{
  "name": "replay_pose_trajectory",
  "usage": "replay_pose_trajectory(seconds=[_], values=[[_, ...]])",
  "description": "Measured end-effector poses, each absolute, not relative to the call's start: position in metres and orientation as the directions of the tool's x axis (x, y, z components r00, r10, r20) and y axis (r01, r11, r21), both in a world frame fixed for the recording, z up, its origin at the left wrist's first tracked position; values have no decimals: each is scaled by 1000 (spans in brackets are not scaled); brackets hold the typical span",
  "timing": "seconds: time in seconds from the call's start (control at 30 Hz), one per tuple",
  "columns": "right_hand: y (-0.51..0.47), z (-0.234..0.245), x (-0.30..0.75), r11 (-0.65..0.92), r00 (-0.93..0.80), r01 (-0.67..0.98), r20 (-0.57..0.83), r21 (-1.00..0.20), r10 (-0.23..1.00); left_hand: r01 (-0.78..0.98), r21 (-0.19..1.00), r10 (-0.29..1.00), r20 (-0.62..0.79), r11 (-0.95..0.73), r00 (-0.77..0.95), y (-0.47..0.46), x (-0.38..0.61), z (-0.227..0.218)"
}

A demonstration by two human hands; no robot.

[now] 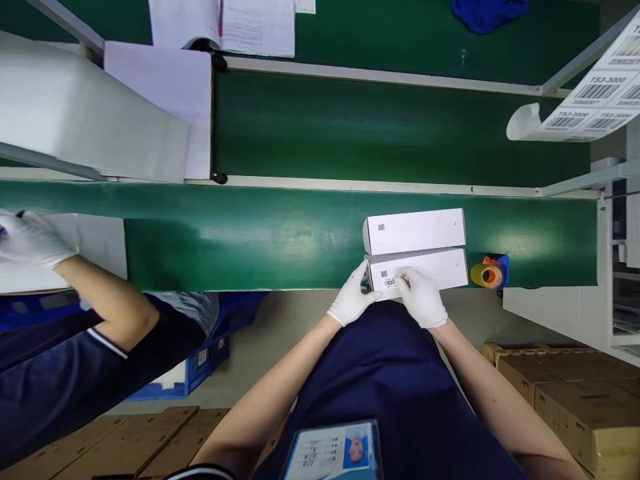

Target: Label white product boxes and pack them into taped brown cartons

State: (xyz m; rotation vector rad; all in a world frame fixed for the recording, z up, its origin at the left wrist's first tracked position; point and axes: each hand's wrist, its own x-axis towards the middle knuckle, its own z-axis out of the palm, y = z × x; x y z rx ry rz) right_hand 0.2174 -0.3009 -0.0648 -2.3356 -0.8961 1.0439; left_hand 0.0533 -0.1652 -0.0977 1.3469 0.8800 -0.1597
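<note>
Two long white boxes lie one behind the other near the front edge of the green table. My gloved left hand (353, 296) grips the left end of the nearer white box (440, 268), thumb at its front and fingers along the end. On that box's top sits a small barcode label (390, 282), to the right of a printed square code. My gloved right hand (421, 295) rests over the box with its fingertips closed at the label's right edge, partly covering it. The farther white box (417, 231) lies just behind, untouched.
A tape roll in a blue dispenser (491, 272) stands right of the boxes. A strip of barcode labels (590, 100) hangs at upper right. To the left, a co-worker's gloved hand (33, 240) is over a white sheet. Cardboard cartons (575, 393) stand on the floor.
</note>
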Motion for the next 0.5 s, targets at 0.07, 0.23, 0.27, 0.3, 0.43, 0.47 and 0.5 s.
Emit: replay_pose_trajectory(seconds=[0.07, 0.23, 0.27, 0.3, 0.43, 0.47, 0.5], values=[[-301, -65, 217, -702, 508, 397, -495, -591, 705, 579, 773, 376, -633, 261, 676, -165, 53, -97], [-300, -67, 216, -707, 510, 447, -493, -549, 705, 574, 777, 374, -628, 257, 683, -165, 54, -97], [-298, -66, 215, -711, 513, 459, -494, -533, 702, 568, 780, 376, -625, 263, 684, -165, 54, -96], [-297, -66, 214, -716, 516, 472, -497, -515, 698, 561, 782, 378, -623, 271, 685, -165, 54, -96], [-290, -55, 211, -731, 507, 548, -534, -406, 677, 549, 781, 383, -624, 297, 681, -164, 54, -96], [-289, -51, 212, -743, 513, 565, -552, -359, 657, 554, 778, 382, -628, 296, 678, -164, 54, -95], [-288, -47, 214, -762, 534, 573, -567, -304, 627, 562, 774, 380, -633, 292, 674, -164, 54, -95]])
